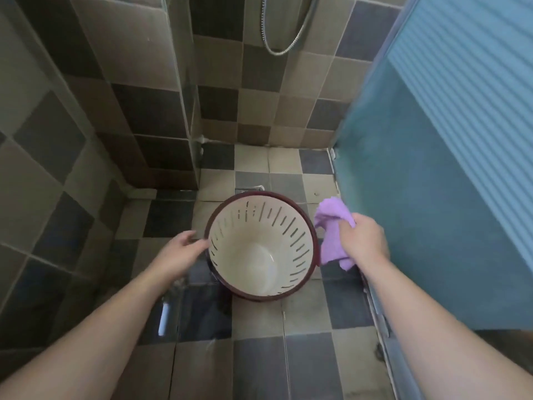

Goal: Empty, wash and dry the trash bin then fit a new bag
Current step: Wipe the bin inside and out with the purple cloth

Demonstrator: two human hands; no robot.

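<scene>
A: What is shown, and where is the trash bin [261,246]?

B: A tiled shower corner is seen from above. The trash bin, cream inside with a dark red rim and slotted walls, is stood upright on the floor [302,327], roughly in the middle of the view. Everything else is placed relative to it.

A: How are the hands held?

B: The left hand [180,251] is stretched out at the bin's left rim, fingers fairly straight and loosely spread; the fingertips appear to touch the rim, though motion blur makes that uncertain. Nothing is gripped by it. It is probably placed there to steady the bin. The right hand [364,239] is held just to the right of the bin, fingers curled around a bunched purple cloth [331,229], which hangs beside the rim, not inside.

A: Why is the cloth held ready?

B: Drying seems to be the step in hand, judging from the cloth and the shower setting.

A: What is inside the bin?

B: No rubbish and no bag are seen. Only the pale, glossy bottom is visible; whether water remains cannot be told.

A: Anything else nearby?

B: A metal shower hose [291,39] is hung on the wall beyond the bin, and a blue door panel [432,183] stands to the bin's right.
</scene>
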